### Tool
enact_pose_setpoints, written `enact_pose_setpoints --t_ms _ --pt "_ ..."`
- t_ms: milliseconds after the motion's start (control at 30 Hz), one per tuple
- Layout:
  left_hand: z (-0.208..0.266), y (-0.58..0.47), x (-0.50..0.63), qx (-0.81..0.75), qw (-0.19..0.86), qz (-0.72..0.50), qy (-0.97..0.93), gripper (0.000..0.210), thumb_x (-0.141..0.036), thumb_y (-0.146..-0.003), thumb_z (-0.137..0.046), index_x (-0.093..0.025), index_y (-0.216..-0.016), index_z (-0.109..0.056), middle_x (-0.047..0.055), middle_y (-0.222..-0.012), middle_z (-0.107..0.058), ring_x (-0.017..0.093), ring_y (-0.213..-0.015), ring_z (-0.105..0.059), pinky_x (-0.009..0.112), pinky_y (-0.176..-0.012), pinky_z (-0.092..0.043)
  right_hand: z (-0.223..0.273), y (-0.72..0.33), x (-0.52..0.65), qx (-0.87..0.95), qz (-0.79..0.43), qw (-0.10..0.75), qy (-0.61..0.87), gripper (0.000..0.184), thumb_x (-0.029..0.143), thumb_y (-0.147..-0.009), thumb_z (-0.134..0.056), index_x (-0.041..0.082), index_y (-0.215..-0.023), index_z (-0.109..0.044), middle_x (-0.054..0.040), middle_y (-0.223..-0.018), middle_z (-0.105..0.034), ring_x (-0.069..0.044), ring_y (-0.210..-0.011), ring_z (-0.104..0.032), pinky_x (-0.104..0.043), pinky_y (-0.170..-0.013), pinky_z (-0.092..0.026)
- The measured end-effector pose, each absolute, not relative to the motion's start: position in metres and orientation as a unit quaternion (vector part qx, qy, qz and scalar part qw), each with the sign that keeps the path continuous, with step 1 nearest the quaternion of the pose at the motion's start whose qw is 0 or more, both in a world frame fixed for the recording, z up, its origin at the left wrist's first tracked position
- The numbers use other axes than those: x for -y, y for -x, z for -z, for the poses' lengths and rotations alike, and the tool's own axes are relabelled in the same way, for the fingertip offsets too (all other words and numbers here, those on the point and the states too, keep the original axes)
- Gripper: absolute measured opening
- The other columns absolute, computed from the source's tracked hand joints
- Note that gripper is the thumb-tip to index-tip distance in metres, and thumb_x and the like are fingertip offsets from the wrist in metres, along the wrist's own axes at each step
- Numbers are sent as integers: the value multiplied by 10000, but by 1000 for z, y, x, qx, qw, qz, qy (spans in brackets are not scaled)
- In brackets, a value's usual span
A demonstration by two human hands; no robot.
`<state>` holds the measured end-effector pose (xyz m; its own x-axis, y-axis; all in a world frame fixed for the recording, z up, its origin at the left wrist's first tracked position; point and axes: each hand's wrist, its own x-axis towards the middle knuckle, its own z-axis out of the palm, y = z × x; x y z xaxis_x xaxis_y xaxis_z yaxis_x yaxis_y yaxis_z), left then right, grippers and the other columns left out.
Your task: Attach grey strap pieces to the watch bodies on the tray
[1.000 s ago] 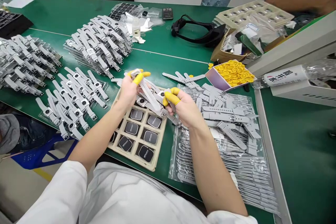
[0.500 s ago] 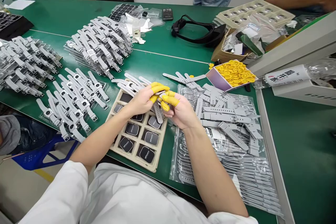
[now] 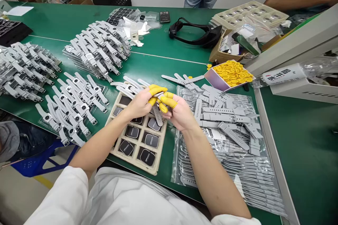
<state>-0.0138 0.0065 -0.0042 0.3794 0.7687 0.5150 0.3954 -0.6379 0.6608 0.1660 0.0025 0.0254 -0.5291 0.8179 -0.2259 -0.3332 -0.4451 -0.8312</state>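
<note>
Nearest, we see our left forearm (image 3: 102,140) and right forearm (image 3: 211,168) slant inward from the lower corners. Between them lies a beige tray (image 3: 161,146) of black cases (image 3: 147,157). At the frame's centre our left hand (image 3: 142,103) reaches rightward and our right hand (image 3: 179,112) curls leftward, fingertips together, both pinching a grey watch strap (image 3: 157,115); its holed end hangs down, the gripped part hidden from us. Farther, at right, a box (image 3: 217,80) holds yellow finger covers (image 3: 232,74); beyond sits black headgear (image 3: 214,37).
</note>
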Motion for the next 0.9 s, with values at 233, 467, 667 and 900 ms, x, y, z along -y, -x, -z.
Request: enact_pose_setpoints --t_ms 233,467,667,900 --pt "3 13 -4 -389 219 -410 -795 511 -92 -971 -419 -215 -1433 -600 109 -1262 -666 223 -1178 -630 400 -1056 -521 -24 -159 -1 329 -796 405 305 323 364 -739 -861 186 -745 -592 61 -527 -511 -39 -403 -302 -186 -390 -216" --pt "-9 19 0 -394 258 -356 -807 458 -251 -1052 -388 -236 -1481 -546 105 -1271 -629 249 -1191 -604 447 -1097 -509 -26 -160 -2 311 -807 385 320 311 355 -732 -840 181 -740 -583 61 -530 -488 -31 -402 -279 -179 -386 -181" --pt "-13 15 5 -429 143 -260 -853 428 -271 -1011 -446 -158 -1392 -606 147 -1183 -614 290 -1129 -584 471 -1032 -534 -23 -166 -5 338 -805 330 359 332 335 -688 -819 198 -702 -516 81 -512 -427 -25 -401 -247 -178 -392 -150" --pt "-19 19 5 -401 220 -305 -835 436 -257 -1053 -384 -216 -1444 -572 123 -1276 -636 261 -1199 -605 447 -1080 -526 -25 -166 -7 355 -802 322 358 311 367 -721 -796 208 -792 -538 77 -536 -471 -42 -413 -258 -197 -412 -165"
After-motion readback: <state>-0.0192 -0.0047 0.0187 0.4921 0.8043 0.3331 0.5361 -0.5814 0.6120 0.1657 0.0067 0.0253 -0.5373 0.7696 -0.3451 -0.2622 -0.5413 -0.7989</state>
